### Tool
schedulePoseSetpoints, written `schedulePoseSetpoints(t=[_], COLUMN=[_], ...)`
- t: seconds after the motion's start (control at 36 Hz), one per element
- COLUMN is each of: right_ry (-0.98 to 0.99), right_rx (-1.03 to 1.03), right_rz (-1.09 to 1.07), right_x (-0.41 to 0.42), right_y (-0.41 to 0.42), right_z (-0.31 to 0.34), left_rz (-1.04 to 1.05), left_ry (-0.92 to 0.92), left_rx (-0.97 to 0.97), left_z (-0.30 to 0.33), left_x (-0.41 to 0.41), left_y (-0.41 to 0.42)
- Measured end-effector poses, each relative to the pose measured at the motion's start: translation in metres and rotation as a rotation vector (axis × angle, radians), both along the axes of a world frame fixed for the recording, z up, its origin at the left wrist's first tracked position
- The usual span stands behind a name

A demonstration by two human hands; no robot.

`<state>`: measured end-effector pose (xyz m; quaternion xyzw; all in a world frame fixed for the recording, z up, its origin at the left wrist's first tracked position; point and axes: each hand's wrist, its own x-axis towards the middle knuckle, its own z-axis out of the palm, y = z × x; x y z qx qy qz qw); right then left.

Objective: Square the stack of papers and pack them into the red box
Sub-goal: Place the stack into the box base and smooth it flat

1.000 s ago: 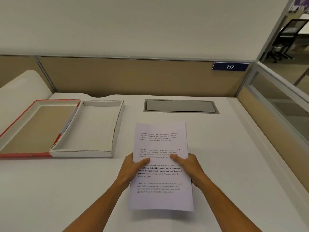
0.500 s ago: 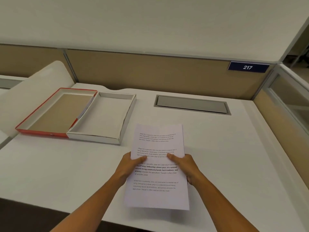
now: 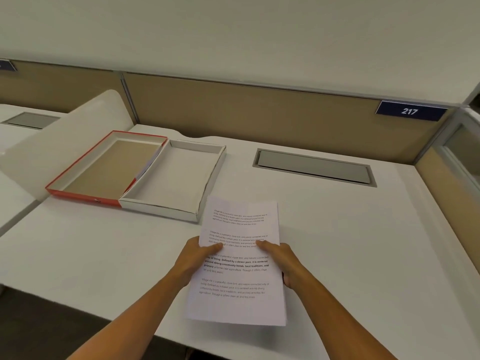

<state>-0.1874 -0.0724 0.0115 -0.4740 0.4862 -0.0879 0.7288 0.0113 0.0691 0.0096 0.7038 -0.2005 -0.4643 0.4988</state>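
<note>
A squared stack of printed white papers [image 3: 237,281] is lifted above the white desk [image 3: 350,242], its far edge close to the box's near right corner. My left hand [image 3: 193,258] grips its left edge and my right hand [image 3: 283,258] its right edge, thumbs on the top sheet. At the desk's left lies the red box, open in two halves: a red-rimmed half with a brown bottom [image 3: 78,194] and a white tray half [image 3: 155,207] resting partly over it. Both halves hold nothing.
A grey cable hatch [image 3: 314,167] is set into the desk at the back. A tan partition with a blue "217" plate [image 3: 410,111] closes the rear. A curved white divider [image 3: 52,141] stands left of the box; a glass side panel stands at the right.
The view has swung left and the papers, still held in both hands, have drifted left toward the box; their far edge now reaches near the white half's corner.
</note>
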Motion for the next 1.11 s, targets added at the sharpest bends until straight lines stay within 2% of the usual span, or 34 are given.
schedulePoseSetpoints(t=[0.42, 0.58, 1.11], right_ry=[-0.1, 0.002, 0.097], right_rx=[0.021, -0.091, -0.232], right_rz=[-0.051, -0.121, -0.04], right_x=[0.1, 0.154, 0.307], right_y=[-0.01, -0.014, -0.05], right_z=[0.025, 0.043, 0.079], left_rz=[-0.051, -0.114, -0.07], left_ry=[-0.129, -0.183, -0.089], left_rx=[0.012, 0.023, 0.033], left_z=[0.031, 0.046, 0.072], left_x=[0.106, 0.156, 0.307], left_y=[-0.023, -0.041, -0.089])
